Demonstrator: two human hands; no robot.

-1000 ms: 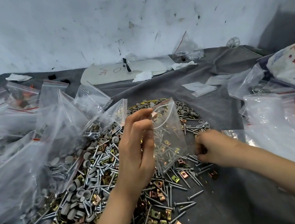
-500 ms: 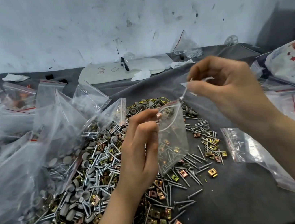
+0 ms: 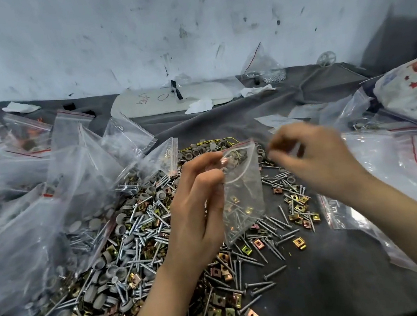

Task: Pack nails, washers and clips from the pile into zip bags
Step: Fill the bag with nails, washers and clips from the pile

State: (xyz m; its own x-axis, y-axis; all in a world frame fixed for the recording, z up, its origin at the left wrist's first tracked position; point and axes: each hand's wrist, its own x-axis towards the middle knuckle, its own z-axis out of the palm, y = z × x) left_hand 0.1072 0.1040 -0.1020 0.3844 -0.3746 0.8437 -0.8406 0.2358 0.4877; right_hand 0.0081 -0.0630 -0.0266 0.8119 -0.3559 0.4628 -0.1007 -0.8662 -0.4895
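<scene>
The hands are held just apart over the pile (image 3: 138, 237), the zip bag (image 3: 244, 193) being pinched at its mouth by the left hand (image 3: 199, 212), apparently to hold it agape, while the grip of the blurred right hand (image 3: 317, 158) cannot be told.

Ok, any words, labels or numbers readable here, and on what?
"O" (or a circle), red marker, on the white board.
Red scribble beside it: not legible.
Sack at right: red stars and emblem; lettering too blurred.
Zip bag in the left hand: no print.
</scene>
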